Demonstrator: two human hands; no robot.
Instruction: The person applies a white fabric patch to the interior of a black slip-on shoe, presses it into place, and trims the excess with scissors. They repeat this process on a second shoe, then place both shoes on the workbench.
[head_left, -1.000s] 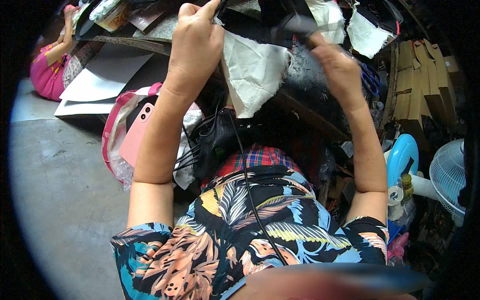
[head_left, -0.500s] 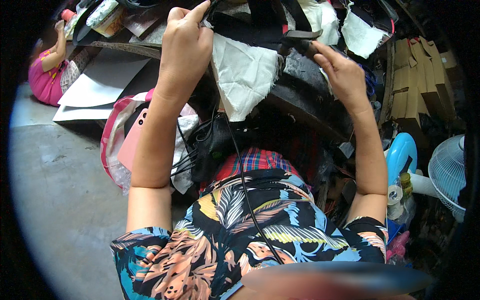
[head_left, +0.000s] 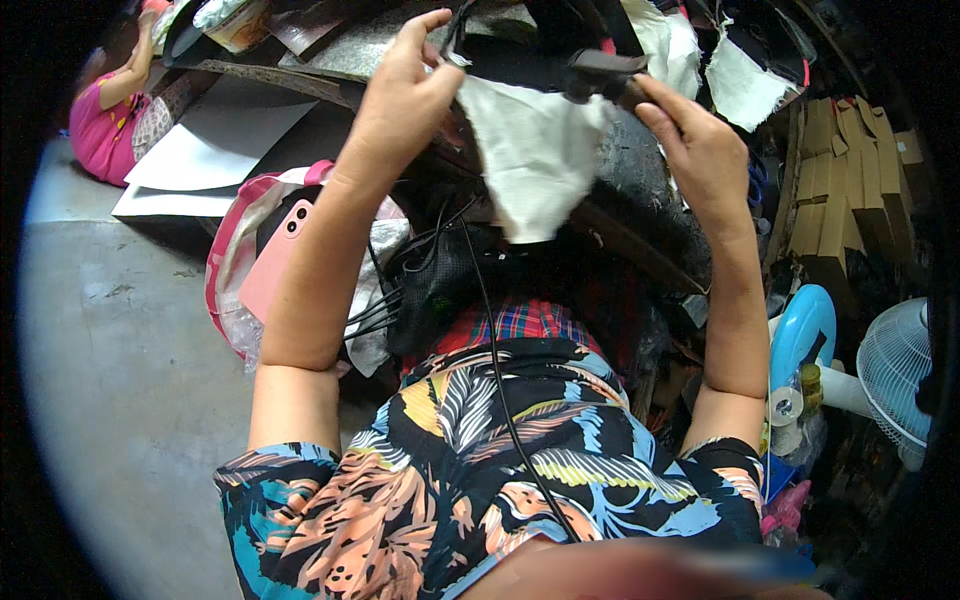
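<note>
A white cloth piece (head_left: 535, 165) with frayed edges hangs between my hands, its lower end narrowing downward. My left hand (head_left: 405, 100) is closed in a pinch at the cloth's upper left corner, where a thin dark strip also shows. On the other side, my right hand (head_left: 695, 150) grips a dark, flat-ended piece (head_left: 605, 70) between thumb and fingers, beside the cloth's upper right corner. Blur and its dark colour hide its exact kind. Black material lies along the cloth's top edge.
More white cloth (head_left: 752, 82) hangs at the upper right. White sheets (head_left: 215, 140) lie at left, near a seated person in pink (head_left: 105, 130). A pink phone (head_left: 275, 262) rests in a pink-rimmed bag. Folded cartons (head_left: 835, 195) and a fan (head_left: 895, 365) stand at right. A black cable (head_left: 490, 330) runs down my front.
Both hands have shifted a little rightward in the picture, and the white cloth with them. The dark piece at my right hand has turned. Most surroundings have also shifted slightly.
</note>
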